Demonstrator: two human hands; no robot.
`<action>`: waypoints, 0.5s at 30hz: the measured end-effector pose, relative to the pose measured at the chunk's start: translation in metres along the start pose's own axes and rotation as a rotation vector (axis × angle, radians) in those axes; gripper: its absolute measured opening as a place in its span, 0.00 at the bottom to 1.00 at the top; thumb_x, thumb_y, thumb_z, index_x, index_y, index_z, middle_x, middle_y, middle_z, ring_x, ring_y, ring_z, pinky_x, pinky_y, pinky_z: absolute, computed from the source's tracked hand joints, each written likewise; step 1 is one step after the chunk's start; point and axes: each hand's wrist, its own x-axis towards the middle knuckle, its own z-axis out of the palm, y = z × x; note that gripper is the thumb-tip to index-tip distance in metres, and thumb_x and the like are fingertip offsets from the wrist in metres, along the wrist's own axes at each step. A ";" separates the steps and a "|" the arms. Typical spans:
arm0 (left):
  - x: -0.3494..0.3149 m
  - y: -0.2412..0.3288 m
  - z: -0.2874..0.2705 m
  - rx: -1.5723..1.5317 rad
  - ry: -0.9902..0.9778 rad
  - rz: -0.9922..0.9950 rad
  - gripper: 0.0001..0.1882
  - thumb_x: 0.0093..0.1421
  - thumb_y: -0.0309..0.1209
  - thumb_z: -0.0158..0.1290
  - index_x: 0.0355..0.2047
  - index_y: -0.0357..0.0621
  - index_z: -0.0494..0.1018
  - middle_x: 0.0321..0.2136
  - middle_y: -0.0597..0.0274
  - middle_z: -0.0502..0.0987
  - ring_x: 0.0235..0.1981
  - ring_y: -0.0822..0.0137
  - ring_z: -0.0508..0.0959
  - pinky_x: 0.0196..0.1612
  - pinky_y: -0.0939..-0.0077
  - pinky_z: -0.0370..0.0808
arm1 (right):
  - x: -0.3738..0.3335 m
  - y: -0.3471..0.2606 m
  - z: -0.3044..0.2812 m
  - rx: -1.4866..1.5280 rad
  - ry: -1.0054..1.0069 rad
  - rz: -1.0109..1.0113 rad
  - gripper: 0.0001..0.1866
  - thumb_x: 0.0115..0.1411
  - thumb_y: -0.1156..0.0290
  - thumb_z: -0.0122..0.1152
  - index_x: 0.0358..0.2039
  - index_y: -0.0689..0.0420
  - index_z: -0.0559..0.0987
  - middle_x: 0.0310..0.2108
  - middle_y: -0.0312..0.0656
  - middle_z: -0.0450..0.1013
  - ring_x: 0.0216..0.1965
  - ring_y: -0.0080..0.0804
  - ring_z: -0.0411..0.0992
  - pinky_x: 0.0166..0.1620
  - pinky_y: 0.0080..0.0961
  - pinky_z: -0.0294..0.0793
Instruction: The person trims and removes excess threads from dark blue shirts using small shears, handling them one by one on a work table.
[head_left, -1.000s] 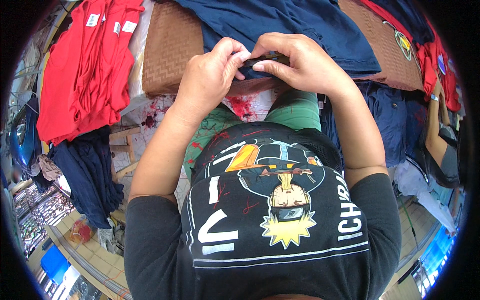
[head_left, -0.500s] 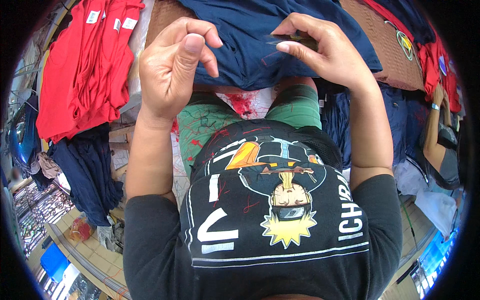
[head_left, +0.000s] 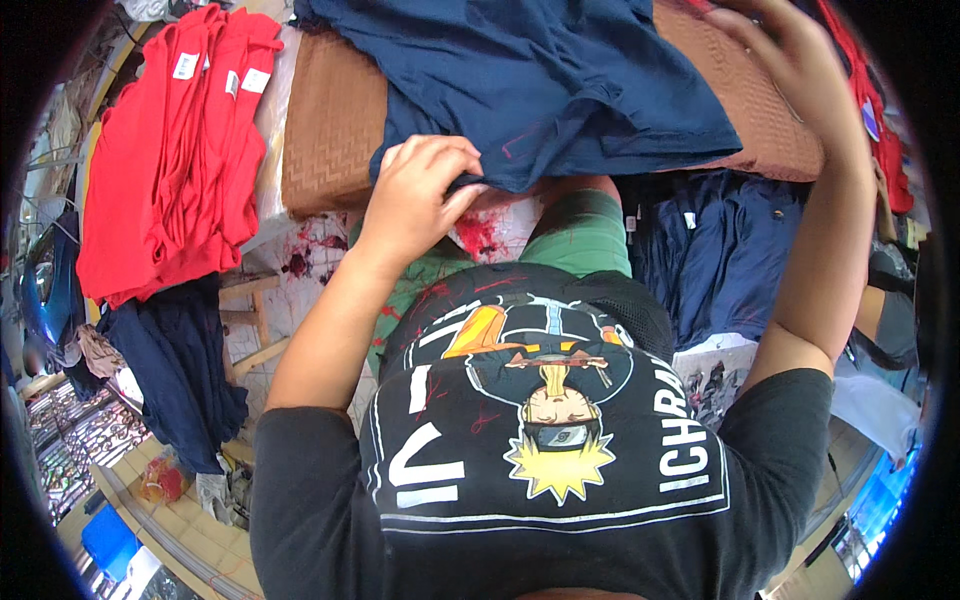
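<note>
A navy blue garment (head_left: 560, 110) is spread over the brown textured surface in front of me, its near edge hanging toward my lap. At that edge's left corner, my left hand (head_left: 420, 195) has its fingers closed on the fabric. My right hand (head_left: 785, 55) is raised at the upper right, over the right side of the brown surface and apart from the navy garment. Motion smears its fingers and the top of the picture cuts it off, so whether it holds anything is hidden. The small thread snips are not visible now.
Red garments with white tags (head_left: 175, 160) lie stacked at the left. Navy clothes (head_left: 715, 250) hang below the brown padded surface (head_left: 335, 120) on the right, and more navy cloth (head_left: 180, 350) hangs at lower left. Another person's arm (head_left: 870, 315) shows at the far right.
My left hand has come down onto the navy garment's near edge and gripped it. My right hand, which held small thread snips over the garment, has swung up and to the right.
</note>
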 end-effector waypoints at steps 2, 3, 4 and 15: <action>0.010 0.002 -0.002 -0.369 0.147 -0.133 0.09 0.53 0.27 0.59 0.33 0.42 0.72 0.34 0.60 0.79 0.37 0.60 0.79 0.43 0.69 0.72 | -0.013 0.081 -0.040 0.151 0.041 0.082 0.18 0.62 0.62 0.59 0.46 0.61 0.76 0.42 0.38 0.75 0.46 0.22 0.70 0.51 0.20 0.65; 0.013 0.001 -0.004 -0.469 0.206 -0.218 0.09 0.54 0.27 0.59 0.34 0.40 0.71 0.33 0.60 0.79 0.36 0.65 0.79 0.42 0.73 0.72 | -0.022 0.091 -0.055 0.161 0.122 0.162 0.18 0.64 0.61 0.56 0.50 0.59 0.76 0.47 0.36 0.74 0.50 0.20 0.68 0.55 0.18 0.61; 0.014 0.002 -0.008 -0.559 0.267 -0.313 0.09 0.56 0.27 0.58 0.34 0.39 0.71 0.32 0.60 0.79 0.36 0.71 0.78 0.41 0.77 0.72 | -0.030 0.077 -0.060 0.137 0.209 0.288 0.17 0.64 0.63 0.55 0.49 0.59 0.76 0.46 0.35 0.74 0.49 0.20 0.69 0.53 0.18 0.62; 0.054 -0.021 -0.036 -1.095 0.546 -0.515 0.10 0.64 0.30 0.52 0.42 0.37 0.71 0.34 0.65 0.77 0.34 0.78 0.75 0.40 0.83 0.72 | -0.014 0.001 0.072 0.299 -0.056 0.103 0.17 0.52 0.61 0.68 0.35 0.62 0.79 0.29 0.48 0.76 0.32 0.39 0.76 0.37 0.31 0.73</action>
